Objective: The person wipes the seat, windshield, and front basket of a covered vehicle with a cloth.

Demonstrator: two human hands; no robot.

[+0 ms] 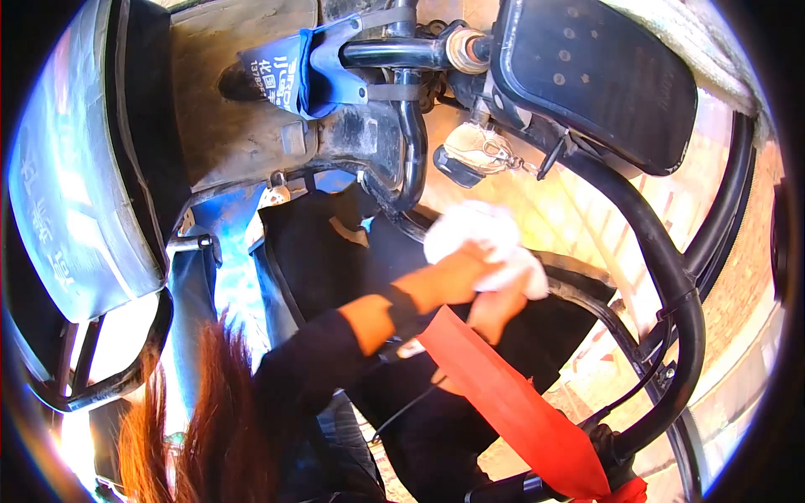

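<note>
Left hand (471, 261), right hand (496, 312) | outstretched, touching white cloth (472, 230) | grip: can't tell (blurred)

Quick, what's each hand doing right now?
Left hand: closed on the white cloth.
Right hand: up against the cloth, but too blurred to tell its grip.

A crumpled white cloth (470, 228) is being held in a loose bunch, near the red strip's upper end (449, 329).
</note>
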